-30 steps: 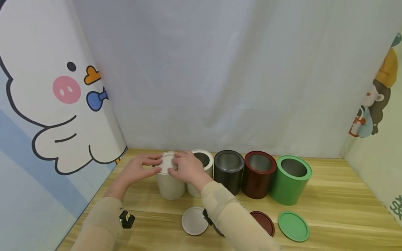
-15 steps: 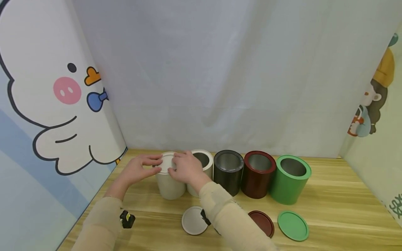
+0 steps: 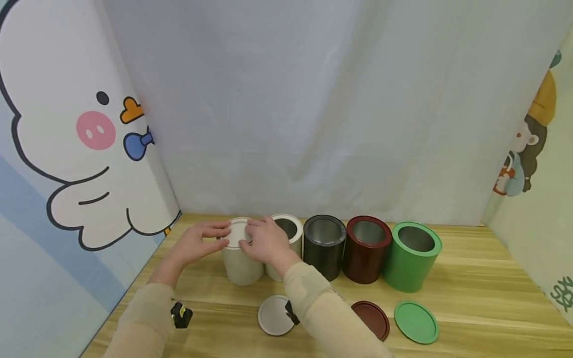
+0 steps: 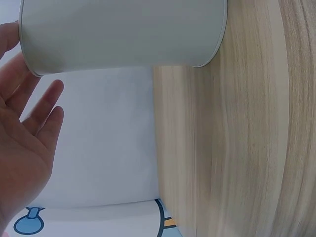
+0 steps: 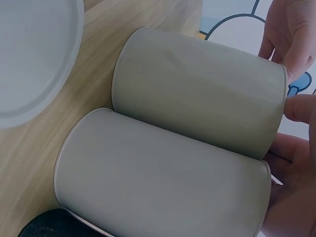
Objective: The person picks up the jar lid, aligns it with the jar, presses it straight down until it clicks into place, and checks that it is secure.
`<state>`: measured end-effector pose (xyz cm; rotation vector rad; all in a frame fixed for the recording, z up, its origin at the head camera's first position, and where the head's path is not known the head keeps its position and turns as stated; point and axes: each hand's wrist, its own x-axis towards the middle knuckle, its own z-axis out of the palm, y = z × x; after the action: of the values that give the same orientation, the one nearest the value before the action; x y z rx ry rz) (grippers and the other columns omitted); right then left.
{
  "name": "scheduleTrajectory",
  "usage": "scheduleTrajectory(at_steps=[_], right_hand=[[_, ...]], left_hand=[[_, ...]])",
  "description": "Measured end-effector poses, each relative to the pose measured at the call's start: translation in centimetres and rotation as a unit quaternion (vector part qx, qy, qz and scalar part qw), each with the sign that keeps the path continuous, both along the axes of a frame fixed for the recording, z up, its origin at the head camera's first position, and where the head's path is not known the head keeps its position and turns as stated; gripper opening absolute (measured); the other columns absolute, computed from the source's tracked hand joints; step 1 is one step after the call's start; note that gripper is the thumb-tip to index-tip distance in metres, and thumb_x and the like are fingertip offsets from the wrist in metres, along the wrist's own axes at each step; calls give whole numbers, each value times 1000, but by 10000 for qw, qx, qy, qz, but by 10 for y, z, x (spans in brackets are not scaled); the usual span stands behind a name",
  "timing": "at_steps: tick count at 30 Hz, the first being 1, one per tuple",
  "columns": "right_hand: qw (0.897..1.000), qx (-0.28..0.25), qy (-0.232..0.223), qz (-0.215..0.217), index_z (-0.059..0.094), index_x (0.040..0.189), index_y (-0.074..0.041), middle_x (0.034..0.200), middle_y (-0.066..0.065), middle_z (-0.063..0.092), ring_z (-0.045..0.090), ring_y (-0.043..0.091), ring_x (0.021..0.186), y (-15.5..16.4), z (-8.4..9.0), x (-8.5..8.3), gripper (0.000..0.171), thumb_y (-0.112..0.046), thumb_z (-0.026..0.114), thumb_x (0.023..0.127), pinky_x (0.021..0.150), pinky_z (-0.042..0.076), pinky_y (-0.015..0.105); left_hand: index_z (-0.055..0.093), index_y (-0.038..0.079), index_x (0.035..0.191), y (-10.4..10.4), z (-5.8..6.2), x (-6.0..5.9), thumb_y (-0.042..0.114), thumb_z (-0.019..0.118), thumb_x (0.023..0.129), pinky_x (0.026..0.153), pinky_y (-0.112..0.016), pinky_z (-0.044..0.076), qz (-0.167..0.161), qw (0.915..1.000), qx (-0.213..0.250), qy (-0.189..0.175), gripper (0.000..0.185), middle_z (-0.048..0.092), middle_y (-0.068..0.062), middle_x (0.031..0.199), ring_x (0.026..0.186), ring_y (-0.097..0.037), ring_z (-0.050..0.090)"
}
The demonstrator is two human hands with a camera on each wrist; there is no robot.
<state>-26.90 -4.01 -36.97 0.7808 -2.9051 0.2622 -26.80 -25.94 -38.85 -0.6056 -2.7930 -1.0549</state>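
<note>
Head view shows the left hand [image 3: 197, 242] and right hand [image 3: 268, 243] at opposite sides of a white lid [image 3: 237, 233], which sits on an upright lidded can [image 3: 243, 268] between them. Each hand is fairly wide, thumb and fingers spread, fingertips on the rim. Just behind the right hand, partly covered by it, an open pale can [image 3: 274, 271] touches the lidded one. Rightward of that hand stand a black can [image 3: 323, 258], dark red can [image 3: 363, 261] and green can [image 3: 407, 271], all open. Nearer the person than the right hand, on the counter [image 3: 488, 278], lie a loose pale lid [image 3: 272, 316], dark red lid [image 3: 373, 318] and green lid [image 3: 416, 322]
</note>
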Motion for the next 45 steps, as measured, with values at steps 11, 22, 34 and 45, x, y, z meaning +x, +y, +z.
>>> scheduleTrajectory(at_steps=[11, 22, 34, 45], right_hand=[[9996, 44, 281, 75, 69, 127, -20, 146, -4, 52, 44, 20, 134, 1, -5, 2, 39, -43, 52, 101, 106, 41, 31], [9975, 97, 671, 181, 73, 117, -19, 144, -3, 54, 47, 19, 132, 2, -6, 3, 35, -43, 51, 102, 111, 35, 31], [9884, -7, 1493, 277, 73, 107, -17, 133, 1, 62, 53, 20, 125, 7, -17, 10, 32, -41, 54, 101, 113, 33, 39], [9835, -738, 1480, 729, 71, 119, -10, 128, 5, 64, 55, 22, 122, 24, -22, 20, 38, -40, 61, 98, 111, 35, 39]], left_hand=[[66, 4, 128, 0, -7, 1, 28, 70, 94, 107, -60, 34, -26, 9997, 228, 32, 42, 54, -8, 143, 134, -39, 43], [66, 6, 129, 0, -9, 3, 26, 69, 95, 107, -60, 33, 91, 9992, 379, 107, 40, 54, -8, 143, 133, -38, 43], [65, 5, 130, 0, -14, 4, 27, 69, 95, 107, -61, 32, 51, 9991, 350, 246, 42, 52, -9, 145, 134, -39, 41], [65, 1, 129, 2, -26, 5, 14, 68, 95, 104, -62, 33, -206, 9929, 575, 1022, 37, 53, -13, 143, 129, -39, 45]])
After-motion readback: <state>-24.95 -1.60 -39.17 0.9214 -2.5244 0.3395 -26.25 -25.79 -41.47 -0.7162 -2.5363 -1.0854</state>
